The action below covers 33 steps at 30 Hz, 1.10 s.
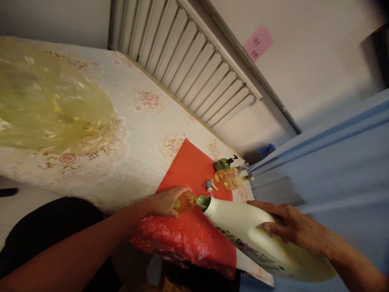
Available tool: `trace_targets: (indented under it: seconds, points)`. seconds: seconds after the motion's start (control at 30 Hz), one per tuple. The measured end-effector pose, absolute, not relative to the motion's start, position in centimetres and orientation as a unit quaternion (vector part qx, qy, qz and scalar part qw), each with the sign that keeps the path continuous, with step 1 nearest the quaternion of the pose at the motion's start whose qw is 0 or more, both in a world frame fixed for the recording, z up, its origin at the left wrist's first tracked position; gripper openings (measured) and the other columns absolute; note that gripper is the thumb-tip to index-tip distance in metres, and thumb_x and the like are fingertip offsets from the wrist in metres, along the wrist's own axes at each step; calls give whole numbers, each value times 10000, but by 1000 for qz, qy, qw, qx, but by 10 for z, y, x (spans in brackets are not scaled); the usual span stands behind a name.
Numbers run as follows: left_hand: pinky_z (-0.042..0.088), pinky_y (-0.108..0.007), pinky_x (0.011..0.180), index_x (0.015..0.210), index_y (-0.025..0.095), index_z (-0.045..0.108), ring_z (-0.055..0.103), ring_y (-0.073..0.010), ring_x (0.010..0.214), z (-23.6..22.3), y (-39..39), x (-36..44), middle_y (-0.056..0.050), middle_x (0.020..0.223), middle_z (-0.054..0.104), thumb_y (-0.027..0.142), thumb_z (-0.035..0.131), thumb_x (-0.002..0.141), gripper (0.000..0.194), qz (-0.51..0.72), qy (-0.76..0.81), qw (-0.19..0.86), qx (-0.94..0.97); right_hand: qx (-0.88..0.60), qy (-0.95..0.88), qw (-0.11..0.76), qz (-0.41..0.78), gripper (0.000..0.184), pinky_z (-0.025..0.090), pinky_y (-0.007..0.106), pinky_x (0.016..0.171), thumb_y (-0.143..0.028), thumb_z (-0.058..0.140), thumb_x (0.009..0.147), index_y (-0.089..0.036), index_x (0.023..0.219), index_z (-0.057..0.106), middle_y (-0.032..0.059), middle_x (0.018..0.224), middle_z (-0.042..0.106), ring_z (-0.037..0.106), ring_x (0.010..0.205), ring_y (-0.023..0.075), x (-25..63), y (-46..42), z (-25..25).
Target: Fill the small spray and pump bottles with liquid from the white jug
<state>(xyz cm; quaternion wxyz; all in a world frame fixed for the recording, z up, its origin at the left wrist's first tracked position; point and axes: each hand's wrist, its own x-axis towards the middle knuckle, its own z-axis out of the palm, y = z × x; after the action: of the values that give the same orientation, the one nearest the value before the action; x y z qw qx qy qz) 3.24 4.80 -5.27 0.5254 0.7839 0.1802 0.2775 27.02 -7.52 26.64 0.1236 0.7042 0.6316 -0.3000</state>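
Right hand (291,227): spread over the big jug (240,219) at 4 o'clock from the small bottle, fingers clamped on its body near the handle.
Jug: tipped, its green-lined mouth (203,201) right at the neck of the small bottle. If my wrist dips too quickly, the weight could surge forward, and whatever is inside might run down the outside.
Left hand (165,202): fingers curled and closed around the small bottle (184,202), on its 9 o'clock side. A loose or slick grip could let it tip, because the jug may nudge its narrow neck.
Red sheet (190,174): beneath the small bottle, crinkled toward 6 o'clock; a wrinkle there could unsteady the base.
Spray top (209,185): lying loose at 2 o'clock; a swing of the jug might knock it.
Green bottle (221,164) and two yellowish bottles (225,175) (234,183): grouped beyond, between 1 and 2 o'clock, their tops crowded together and hard to separate.
Yellow bag (54,97): 10 o'clock, cut off by the view; I can't make out its contents.
Hard to see: my palm covers part of the small bottle, its fill level is unclear, the jug's label is too blurred to read, and I can't tell whether the two mouths touch.
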Motion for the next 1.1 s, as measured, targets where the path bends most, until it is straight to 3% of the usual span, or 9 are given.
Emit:
trace_targets:
  seconds: [0.47, 0.63, 1.1]
  points:
    - [363, -422, 1102, 1403, 278, 363, 433, -323, 1330, -44, 47, 30, -77, 1432, 468, 162, 764, 556, 944, 264, 186, 523, 789, 697, 641, 137, -290, 603, 541, 384, 863, -520, 535, 898, -302, 1450, 427, 41, 1158, 711, 668, 977, 295, 272, -75, 266]
    - [373, -421, 1092, 1400, 271, 375, 452, -331, 1312, -44, 46, 30, -73, 1412, 490, 162, 762, 557, 934, 268, 191, 524, 785, 700, 638, 139, -289, 596, 547, 337, 834, -520, 549, 891, -303, 1437, 451, 46, 1215, 686, 664, 1001, 292, 274, -75, 266]
    - [367, -420, 1096, 1417, 266, 356, 437, -329, 1327, -42, 46, 29, -77, 1433, 473, 149, 745, 559, 948, 255, 198, 523, 789, 704, 634, 123, -295, 561, 556, 360, 835, -515, 561, 873, -328, 1399, 503, 36, 1186, 700, 672, 992, 307, 271, -74, 266]
